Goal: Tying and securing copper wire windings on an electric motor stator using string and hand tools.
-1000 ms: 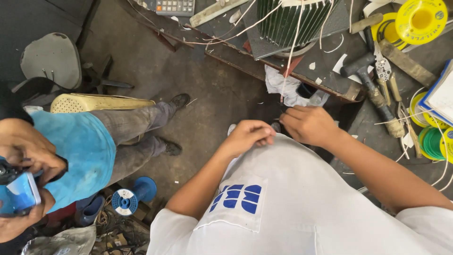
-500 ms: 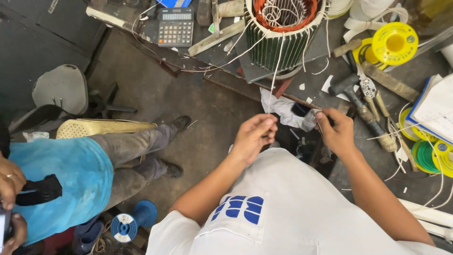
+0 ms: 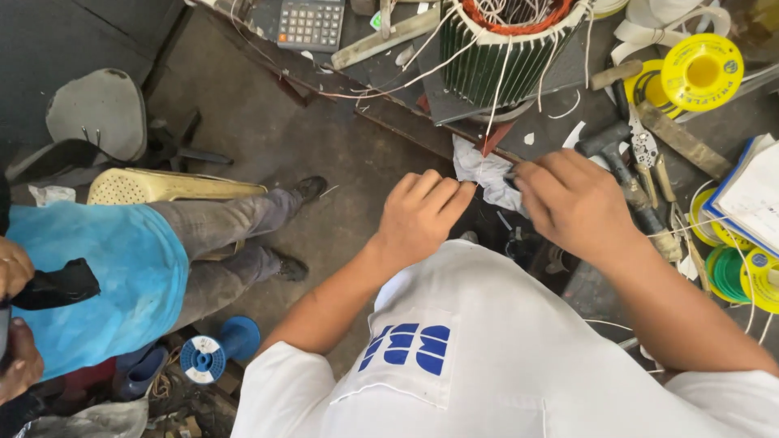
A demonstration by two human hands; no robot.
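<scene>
Right hand [image 3: 572, 199] curled, pinching white wire [image 3: 497, 122]

I see a dark, cluttered workbench [image 3: 381, 77] across the top. On it lie a grey calculator [image 3: 311, 23], a green ribbed motor stator [image 3: 507, 57] with white wires trailing out, a yellow spool [image 3: 702, 71], a hammer [image 3: 629, 174], pliers [image 3: 645, 150], a white rag [image 3: 487, 174] at the bench edge and green spools [image 3: 734, 272]. Below, on the concrete floor [image 3: 324, 162], a blue spool [image 3: 215, 350] lies on its side.

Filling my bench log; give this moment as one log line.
left hand: curled, near white cloth | right hand: at cloth, grip hidden | motor stator: on bench, wires hanging
</scene>
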